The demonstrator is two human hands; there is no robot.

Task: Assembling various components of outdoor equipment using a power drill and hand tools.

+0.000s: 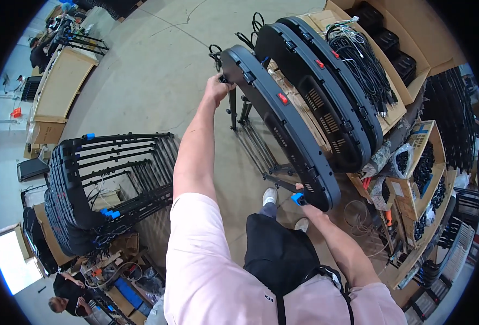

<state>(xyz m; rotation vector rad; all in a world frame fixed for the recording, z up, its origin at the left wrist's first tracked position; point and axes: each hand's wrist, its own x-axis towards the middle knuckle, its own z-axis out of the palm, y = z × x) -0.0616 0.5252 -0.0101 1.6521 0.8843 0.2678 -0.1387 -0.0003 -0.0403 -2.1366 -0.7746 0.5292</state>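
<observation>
A long dark grey curved housing (296, 130) with a red rocker switch (282, 98) stands tilted in front of me. Black tube framing (250, 143) shows beside and below it. At the upper end of the housing my left hand (217, 91) is closed on its edge, arm stretched out. My right hand (312, 210) is closed at the lower end, next to a blue end cap (297, 199); its grip is partly hidden. Two similar housings (304, 81) with red switches stand side by side just to the right.
Stacked black tube frames (117, 179) with blue caps stand at left. On the right are bundled black cables (358, 65), a cardboard box (429, 32) and a wooden rack (421, 184) of small parts. Coiled wire (358, 214) lies on the floor. A person (69, 295) is at lower left, another at upper left.
</observation>
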